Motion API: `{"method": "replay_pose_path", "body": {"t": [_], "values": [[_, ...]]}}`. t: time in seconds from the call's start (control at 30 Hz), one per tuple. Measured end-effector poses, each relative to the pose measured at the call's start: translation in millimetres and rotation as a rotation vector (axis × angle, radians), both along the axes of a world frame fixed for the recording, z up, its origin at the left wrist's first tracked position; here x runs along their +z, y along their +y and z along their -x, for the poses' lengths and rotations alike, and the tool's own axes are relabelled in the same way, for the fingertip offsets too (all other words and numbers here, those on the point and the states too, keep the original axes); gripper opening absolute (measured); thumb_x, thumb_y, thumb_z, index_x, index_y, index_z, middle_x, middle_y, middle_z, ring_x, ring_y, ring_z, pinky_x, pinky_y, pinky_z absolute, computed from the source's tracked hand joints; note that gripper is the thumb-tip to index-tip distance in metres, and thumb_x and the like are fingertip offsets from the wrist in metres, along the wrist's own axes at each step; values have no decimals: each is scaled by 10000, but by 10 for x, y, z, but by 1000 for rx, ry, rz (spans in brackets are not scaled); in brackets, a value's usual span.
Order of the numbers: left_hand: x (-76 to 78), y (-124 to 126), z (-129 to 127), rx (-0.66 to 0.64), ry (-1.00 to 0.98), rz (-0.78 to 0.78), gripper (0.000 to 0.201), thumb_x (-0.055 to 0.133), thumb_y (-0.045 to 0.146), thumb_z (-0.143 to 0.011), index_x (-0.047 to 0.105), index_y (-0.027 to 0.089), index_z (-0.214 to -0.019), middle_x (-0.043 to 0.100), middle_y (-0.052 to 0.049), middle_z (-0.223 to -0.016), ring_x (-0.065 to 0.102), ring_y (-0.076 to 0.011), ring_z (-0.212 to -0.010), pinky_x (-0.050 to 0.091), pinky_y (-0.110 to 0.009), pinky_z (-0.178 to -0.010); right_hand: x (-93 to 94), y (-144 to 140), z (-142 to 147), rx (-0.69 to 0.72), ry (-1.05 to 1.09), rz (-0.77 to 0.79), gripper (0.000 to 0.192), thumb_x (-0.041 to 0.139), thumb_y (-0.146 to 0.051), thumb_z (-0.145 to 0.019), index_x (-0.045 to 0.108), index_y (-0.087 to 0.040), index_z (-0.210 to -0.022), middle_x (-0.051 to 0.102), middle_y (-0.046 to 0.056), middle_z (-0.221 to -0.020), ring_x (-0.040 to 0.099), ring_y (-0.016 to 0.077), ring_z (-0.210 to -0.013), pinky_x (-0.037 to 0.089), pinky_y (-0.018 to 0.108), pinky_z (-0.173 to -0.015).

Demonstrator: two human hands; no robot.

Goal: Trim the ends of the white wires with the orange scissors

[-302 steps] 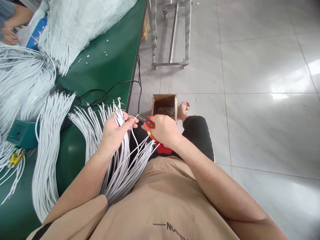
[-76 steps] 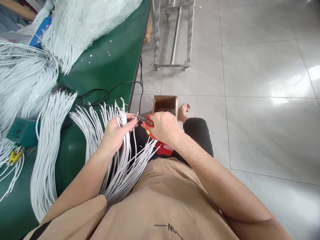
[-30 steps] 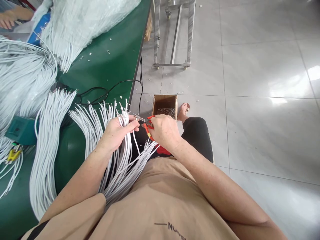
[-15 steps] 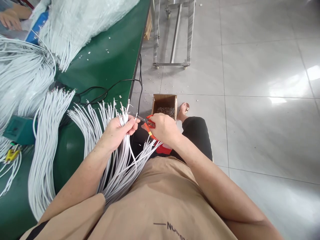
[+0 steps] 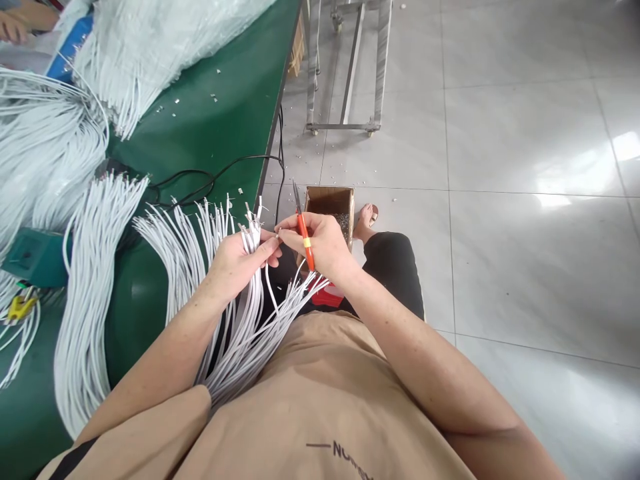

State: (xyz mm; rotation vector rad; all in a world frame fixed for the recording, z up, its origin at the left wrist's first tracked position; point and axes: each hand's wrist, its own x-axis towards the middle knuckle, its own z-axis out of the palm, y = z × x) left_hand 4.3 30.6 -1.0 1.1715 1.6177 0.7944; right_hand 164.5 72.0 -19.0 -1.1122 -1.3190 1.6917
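So the left grip (image 5: 240, 261) is wrapped round a bunch of white cables (image 5: 254, 300) by the worktop's right edge, ends poking up past the fingers, and its thumb side seems to pinch one end out to the right. The right grip (image 5: 327, 248) has red-handled snips (image 5: 307, 248) tucked in the palm, blades pointing far, while thumb and finger meet the left fingertips at that end (honestly too small to tell what's pinched there). Doing this bit well probably comes down to a firm left pinch close to the end, a gentle, straight touch from the right, and blades kept clear of skin and the neighbouring cables.

Surroundings: another person's hand (image 5: 13, 28) is at the far left, then the green worktop (image 5: 225, 100) with a teal box (image 5: 35, 258), more cable bundles (image 5: 95, 300), a black cord (image 5: 215, 175) and scattered white bits. Right of that, an open cardboard box (image 5: 329, 196) sits on the grey tiled floor (image 5: 525, 267), with a wheeled metal frame (image 5: 345, 127) farther off.
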Motion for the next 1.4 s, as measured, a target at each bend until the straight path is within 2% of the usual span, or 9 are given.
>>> {"method": "replay_pose_path", "body": {"t": [0.2, 0.3, 0.47, 0.77, 0.93, 1.07, 1.23, 1.33, 1.4], "values": [[61, 7, -28, -41, 212, -72, 188, 726, 351, -698, 676, 170, -716, 687, -11, -676, 638, -163, -675, 483, -270, -692, -60, -107, 130, -71, -68, -3, 195, 563, -277, -675, 651, -154, -798, 567, -20, -658, 419, 79, -564, 352, 219, -528], [73, 14, -31, -21, 294, -58, 168, 730, 342, -687, 684, 181, -706, 695, -5, -661, 652, -172, -678, 491, -275, -713, -49, -100, 137, -51, 26, 102, 153, 576, -263, -683, 643, -151, -763, 541, -27, -623, 432, 80, -561, 363, 219, -539], [48, 17, -25, 27, 134, -6, 219, 682, 370, -743, 699, 176, -845, 720, -29, -745, 678, -175, -671, 521, -273, -656, 2, -50, 15, 8, 232, 205, 125, 621, -261, -705, 649, -139, -712, 567, -8, -649, 489, 84, -598, 404, 219, -578], [51, 14, -38, -14, 90, 4, 189, 639, 347, -784, 690, 165, -799, 705, -35, -705, 651, -149, -610, 504, -244, -574, -22, -69, -13, 17, 213, 161, 95, 589, -220, -730, 636, -147, -766, 541, -36, -556, 500, 80, -544, 420, 226, -567], [24, 7, -18, -8, 3, 30, 216, 667, 365, -768, 693, 157, -820, 701, -39, -730, 658, -152, -658, 514, -254, -630, -89, -63, 2, 24, 158, 117, 105, 583, -242, -741, 626, -153, -779, 523, -41, -557, 470, 76, -534, 390, 218, -543], [-8, 16, -1, 25, -55, 40, 281, 727, 377, -709, 706, 150, -872, 703, -49, -765, 658, -167, -717, 522, -279, -681, -115, -145, 46, -36, 142, 118, 121, 562, -253, -756, 622, -151, -784, 513, -42, -570, 418, 65, -519, 342, 207, -507], [-51, 19, 22, 41, -38, -6, 263, 730, 365, -706, 700, 157, -864, 687, -26, -741, 627, -138, -661, 500, -254, -635, -90, -189, 66, -59, 192, 109, 159, 590, -301, -754, 621, -145, -760, 560, -19, -622, 469, 78, -578, 389, 217, -557], [-59, 13, 28, 64, -50, 16, 265, 702, 356, -737, 687, 157, -912, 688, -26, -754, 645, -142, -677, 506, -256, -649, -76, -125, 41, -128, 128, 151, 197, 594, -311, -750, 657, -148, -841, 546, -17, -592, 493, 97, -583, 405, 231, -555], [-51, 9, 26, 60, -50, 21, 255, 689, 345, -747, 679, 152, -912, 684, -27, -750, 640, -141, -664, 499, -255, -636, -69, -79, 21, -90, 100, 148, 219, 592, -296, -749, 678, -150, -887, 554, -9, -590, 509, 108, -592, 410, 239, -556]]}}
